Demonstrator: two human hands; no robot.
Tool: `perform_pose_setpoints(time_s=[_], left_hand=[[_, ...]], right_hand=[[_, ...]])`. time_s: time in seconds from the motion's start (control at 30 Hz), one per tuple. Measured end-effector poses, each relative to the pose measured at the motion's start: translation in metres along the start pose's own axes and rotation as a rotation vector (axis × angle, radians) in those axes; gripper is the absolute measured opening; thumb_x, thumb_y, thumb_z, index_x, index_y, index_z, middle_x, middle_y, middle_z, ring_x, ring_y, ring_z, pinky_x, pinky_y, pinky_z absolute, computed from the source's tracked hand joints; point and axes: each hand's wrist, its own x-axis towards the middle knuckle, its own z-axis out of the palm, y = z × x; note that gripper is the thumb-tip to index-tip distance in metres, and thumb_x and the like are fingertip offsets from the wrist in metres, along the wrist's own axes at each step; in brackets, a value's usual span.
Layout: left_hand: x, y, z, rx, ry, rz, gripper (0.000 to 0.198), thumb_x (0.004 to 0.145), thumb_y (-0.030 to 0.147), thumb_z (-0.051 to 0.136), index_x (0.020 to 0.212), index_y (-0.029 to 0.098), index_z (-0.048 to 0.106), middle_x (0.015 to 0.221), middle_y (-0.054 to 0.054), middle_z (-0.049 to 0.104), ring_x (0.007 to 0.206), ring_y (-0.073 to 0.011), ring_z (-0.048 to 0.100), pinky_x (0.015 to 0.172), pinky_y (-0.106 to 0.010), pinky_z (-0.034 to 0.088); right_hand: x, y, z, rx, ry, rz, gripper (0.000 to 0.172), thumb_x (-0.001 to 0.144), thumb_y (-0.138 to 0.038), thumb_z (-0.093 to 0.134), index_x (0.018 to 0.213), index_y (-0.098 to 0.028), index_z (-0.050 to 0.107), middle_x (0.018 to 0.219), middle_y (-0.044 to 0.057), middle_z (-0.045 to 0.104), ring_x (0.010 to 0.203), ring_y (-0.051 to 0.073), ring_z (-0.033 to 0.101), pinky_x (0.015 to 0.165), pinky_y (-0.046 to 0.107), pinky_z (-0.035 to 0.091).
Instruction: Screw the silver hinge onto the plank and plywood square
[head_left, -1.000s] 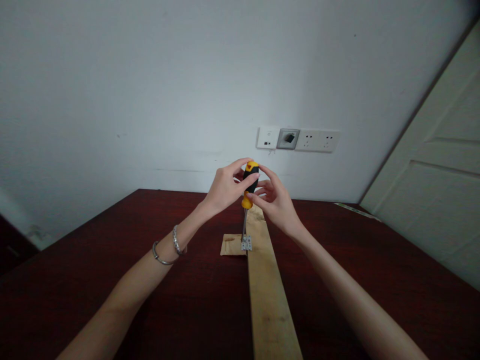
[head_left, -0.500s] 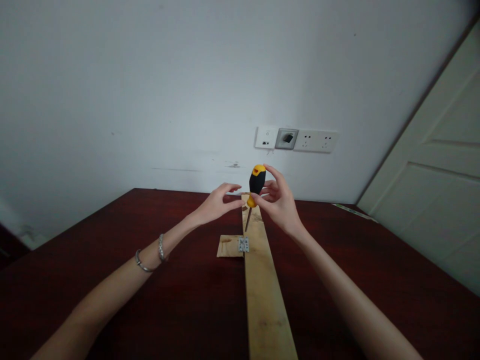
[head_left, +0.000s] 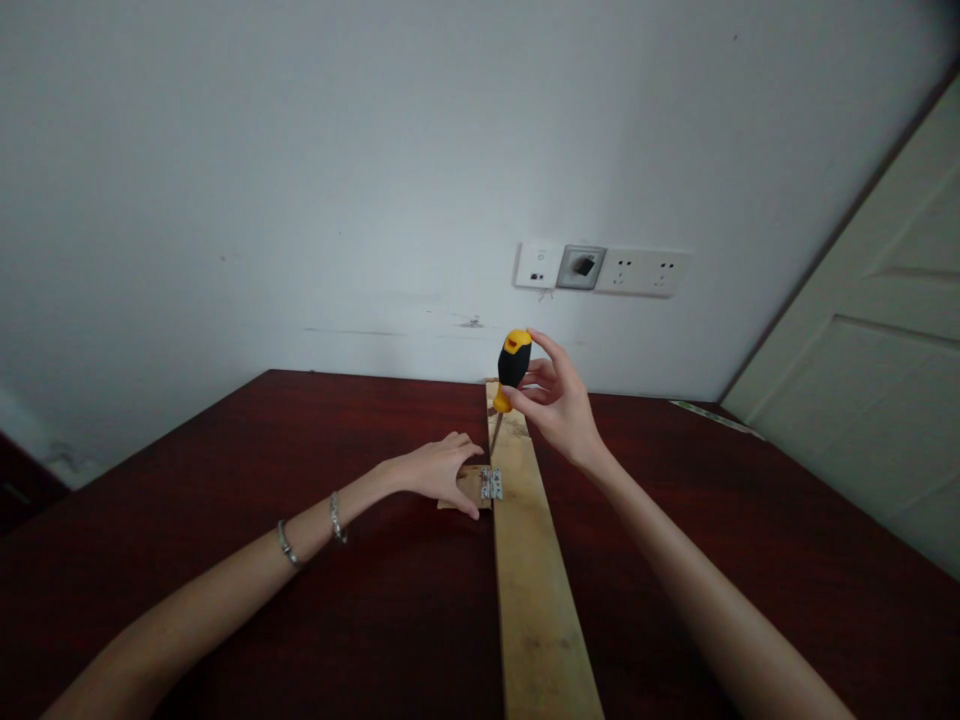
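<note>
Yellow-and-black-handled screwdriver [head_left: 514,362] poised by a silver metal hinge [head_left: 492,484]

The right hand [head_left: 564,412] has its grip clamped on the screwdriver's handle, the index finger at the top, the thumb low by the yellow collar. The tool is tilted, its handle up and its thin steel shaft slanting down toward the far side of the hinge; whether the tip touches metal cannot be told.

The left hand [head_left: 433,470] has thumb and fingers apart, straddling the small, flat, pale wooden block [head_left: 471,486]. Whether that grip presses on the block's edges is unclear.

The hinge lies flat across the seam between this block and the long, pale wooden plank [head_left: 536,580]; the block sits against the plank's left edge. The plank runs away from the person over the dark red-brown table [head_left: 360,620] toward the white wall [head_left: 390,180], where a row of socket plates [head_left: 643,272] is set.

The step in hand looks like screwdriver work at the hinge, perhaps a pause between turns. The next move seems to call for two things: the block held firm against the plank so that the seam does not shift, and the shaft brought more upright, with the tip seated squarely in a screw head. The screws are too small to judge.
</note>
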Motion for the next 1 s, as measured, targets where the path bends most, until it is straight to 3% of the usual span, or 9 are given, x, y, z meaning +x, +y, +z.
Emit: perform_pose_setpoints(time_s=[0.53, 1.0], left_hand=[[0.002, -0.004, 0.003, 0.061, -0.060, 0.005, 0.076, 0.059, 0.061, 0.075, 0.116, 0.015, 0.058, 0.104, -0.009, 0.055, 0.096, -0.0256, 0.052, 0.082, -0.031, 0.041], [-0.001, 0.000, -0.001, 0.119, -0.018, 0.041, 0.065, 0.064, 0.060, 0.073, 0.109, 0.016, 0.059, 0.100, -0.007, 0.054, 0.091, -0.0229, 0.052, 0.080, -0.029, 0.040]], right_hand=[[-0.003, 0.011, 0.006, 0.026, -0.024, 0.001, 0.070, 0.077, -0.029, 0.069, 0.139, -0.033, 0.038, 0.096, 0.001, 0.056, 0.077, 0.014, 0.060, 0.064, 0.031, 0.056], [-0.003, 0.014, 0.005, 0.044, -0.026, -0.023, 0.069, 0.077, -0.029, 0.069, 0.139, -0.035, 0.038, 0.096, 0.001, 0.055, 0.075, 0.013, 0.059, 0.063, 0.030, 0.056]])
